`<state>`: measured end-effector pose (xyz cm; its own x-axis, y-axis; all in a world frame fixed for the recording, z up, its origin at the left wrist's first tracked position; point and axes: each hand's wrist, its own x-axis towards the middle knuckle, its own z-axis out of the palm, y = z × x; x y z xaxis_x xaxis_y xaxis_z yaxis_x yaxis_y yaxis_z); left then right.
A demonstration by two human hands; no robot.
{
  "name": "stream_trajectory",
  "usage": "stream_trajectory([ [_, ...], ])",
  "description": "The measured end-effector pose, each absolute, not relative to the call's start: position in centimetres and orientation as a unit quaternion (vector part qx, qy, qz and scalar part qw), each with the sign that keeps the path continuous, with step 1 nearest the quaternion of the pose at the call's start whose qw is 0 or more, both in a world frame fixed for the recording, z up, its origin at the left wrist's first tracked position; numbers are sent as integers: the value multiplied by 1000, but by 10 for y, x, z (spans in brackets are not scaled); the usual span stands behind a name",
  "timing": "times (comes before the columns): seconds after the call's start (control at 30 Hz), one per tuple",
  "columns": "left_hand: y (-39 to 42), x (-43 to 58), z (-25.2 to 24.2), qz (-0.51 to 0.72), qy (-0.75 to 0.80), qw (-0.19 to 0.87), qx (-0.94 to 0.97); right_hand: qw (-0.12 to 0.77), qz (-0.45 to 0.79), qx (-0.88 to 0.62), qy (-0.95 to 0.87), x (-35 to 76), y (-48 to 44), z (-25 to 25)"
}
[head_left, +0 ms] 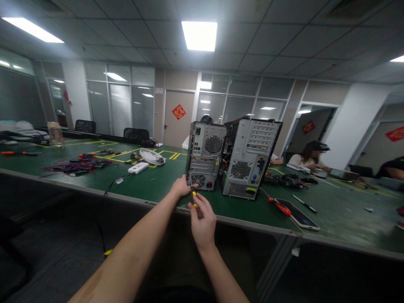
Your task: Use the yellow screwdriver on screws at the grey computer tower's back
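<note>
Two computer tower cases stand upright on the green table (151,189), backs toward me: a smaller one (205,155) on the left and a taller one (251,158) on the right. My left hand (182,186) rests against the lower left corner of the smaller case, fingers curled onto its edge. My right hand (202,219) is just below it, at the table's front edge, pinching a small black and yellow screwdriver (193,195) whose tip points up at the case's bottom corner.
A red-handled screwdriver (279,206), a phone (298,213) and a black tool (304,203) lie right of the cases. To the left are a small white fan (152,156), a white device (138,168) and a heap of cables (78,166). A person (311,159) sits behind the table.
</note>
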<state>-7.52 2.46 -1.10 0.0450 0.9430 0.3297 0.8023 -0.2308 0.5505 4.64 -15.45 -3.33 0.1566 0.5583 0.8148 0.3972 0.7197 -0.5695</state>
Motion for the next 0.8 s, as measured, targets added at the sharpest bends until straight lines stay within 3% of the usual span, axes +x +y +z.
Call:
stream_trajectory([
  [0.8,23,-75,-10,320,615,110,712,674,59,-363,-640,44,-157,-27],
])
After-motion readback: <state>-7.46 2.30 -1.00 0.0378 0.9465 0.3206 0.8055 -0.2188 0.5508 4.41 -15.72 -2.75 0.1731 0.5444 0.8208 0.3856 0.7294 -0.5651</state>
